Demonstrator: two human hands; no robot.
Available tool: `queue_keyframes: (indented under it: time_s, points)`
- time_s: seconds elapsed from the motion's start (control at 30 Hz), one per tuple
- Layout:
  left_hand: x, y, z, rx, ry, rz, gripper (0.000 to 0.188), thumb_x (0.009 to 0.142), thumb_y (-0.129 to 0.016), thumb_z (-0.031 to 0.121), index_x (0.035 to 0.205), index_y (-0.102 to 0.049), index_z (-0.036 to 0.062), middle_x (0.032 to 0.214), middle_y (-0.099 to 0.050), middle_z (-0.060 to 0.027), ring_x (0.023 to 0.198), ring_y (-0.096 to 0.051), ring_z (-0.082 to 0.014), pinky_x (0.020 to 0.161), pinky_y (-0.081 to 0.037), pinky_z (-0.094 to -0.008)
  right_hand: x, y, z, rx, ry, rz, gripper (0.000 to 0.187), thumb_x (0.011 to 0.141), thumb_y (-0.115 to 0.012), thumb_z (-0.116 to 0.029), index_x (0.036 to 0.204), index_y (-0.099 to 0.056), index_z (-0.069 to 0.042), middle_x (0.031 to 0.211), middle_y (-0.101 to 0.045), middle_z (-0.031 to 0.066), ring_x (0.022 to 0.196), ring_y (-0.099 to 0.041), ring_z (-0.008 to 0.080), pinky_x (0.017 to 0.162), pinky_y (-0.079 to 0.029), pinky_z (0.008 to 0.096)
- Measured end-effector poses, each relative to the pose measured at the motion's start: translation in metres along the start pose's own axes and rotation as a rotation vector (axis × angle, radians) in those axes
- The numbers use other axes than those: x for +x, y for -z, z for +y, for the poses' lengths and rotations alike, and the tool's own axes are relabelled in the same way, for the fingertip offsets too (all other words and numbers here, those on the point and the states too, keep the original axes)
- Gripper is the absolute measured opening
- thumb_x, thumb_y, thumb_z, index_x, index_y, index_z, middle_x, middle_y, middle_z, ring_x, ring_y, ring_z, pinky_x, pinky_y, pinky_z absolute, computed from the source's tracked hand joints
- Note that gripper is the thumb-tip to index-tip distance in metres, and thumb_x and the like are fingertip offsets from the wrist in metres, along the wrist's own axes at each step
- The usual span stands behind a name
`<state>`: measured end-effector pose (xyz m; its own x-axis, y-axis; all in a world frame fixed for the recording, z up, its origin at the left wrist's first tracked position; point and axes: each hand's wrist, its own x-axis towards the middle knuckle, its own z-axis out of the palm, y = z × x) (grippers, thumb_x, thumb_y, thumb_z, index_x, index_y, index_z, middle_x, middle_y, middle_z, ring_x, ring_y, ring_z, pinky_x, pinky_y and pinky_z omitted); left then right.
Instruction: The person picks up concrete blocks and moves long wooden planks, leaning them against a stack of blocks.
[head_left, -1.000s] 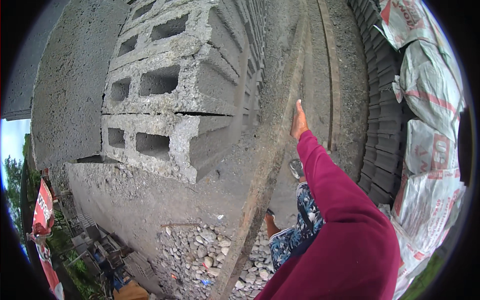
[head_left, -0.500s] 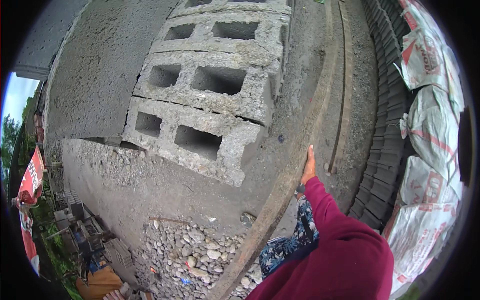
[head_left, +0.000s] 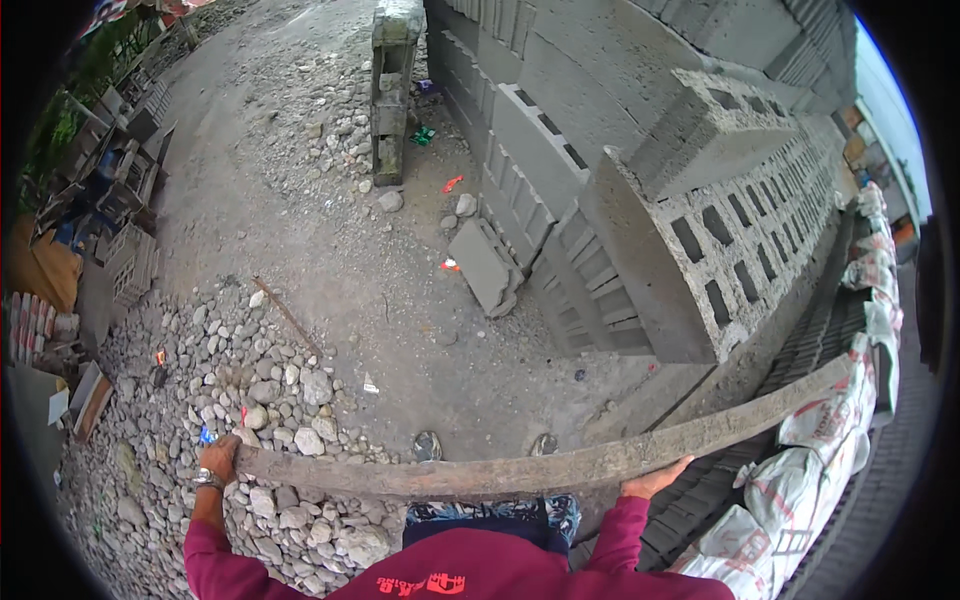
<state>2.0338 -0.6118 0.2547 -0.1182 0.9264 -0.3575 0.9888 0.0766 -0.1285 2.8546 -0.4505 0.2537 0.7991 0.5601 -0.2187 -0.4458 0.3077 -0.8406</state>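
Observation:
A long, weathered wooden plank (head_left: pixel 450 479) lies crosswise in front of my body at about waist height, its right end reaching above the white sacks. Its left end is in my left hand (head_left: pixel 218 458), with the fingers wrapped over the end and a watch on the wrist. Farther along, right of my body, my right hand (head_left: pixel 655 481) grips the plank's near lower edge; part of those fingers is hidden behind the wood. My two shoes show on the ground just beyond the plank.
Stacked grey hollow concrete blocks (head_left: pixel 690 250) rise ahead to the right. White sacks (head_left: pixel 790 490) line the right side beside stacked grey tiles. Loose stones (head_left: pixel 270 390) cover the ground at left. A block piece (head_left: pixel 485 265) and a narrow block column (head_left: pixel 390 100) stand ahead.
My view has swung round, so the plank now runs crosswise instead of away from me. My left hand has come into view on its left end; my right hand still holds it.

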Motion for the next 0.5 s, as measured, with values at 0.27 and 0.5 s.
queue_keyframes:
  time_s: [0.27, 0.5]
  points:
    - [0.171, -0.004, -0.029, -0.188, -0.040, 0.178, 0.070, 0.063, -0.072, 0.008, 0.130, -0.051, 0.0159, 0.135, -0.053, -0.0083, 0.126, -0.048, -0.0284, 0.103, -0.039, -0.0447, -0.090, -0.143, -0.106, 0.245, 0.351, -0.176, 0.074, 0.093, -0.040, -0.062, 0.144, -0.034, -0.008, 0.139, -0.045, 0.0123, 0.121, -0.049, 0.0279, 0.102, -0.040, 0.0407]
    - [0.285, 0.012, 0.009, -0.485, -0.068, 0.291, 0.065, 0.066, -0.067, 0.005, 0.128, -0.053, 0.0147, 0.136, -0.053, -0.0102, 0.124, -0.050, -0.0290, 0.099, -0.042, -0.0455, -0.122, -0.236, -0.166, 0.262, 0.447, -0.499, 0.078, 0.091, -0.038, -0.067, 0.135, -0.040, -0.002, 0.114, -0.058, 0.0179, 0.094, -0.061, 0.0268, 0.080, -0.053, 0.0415]
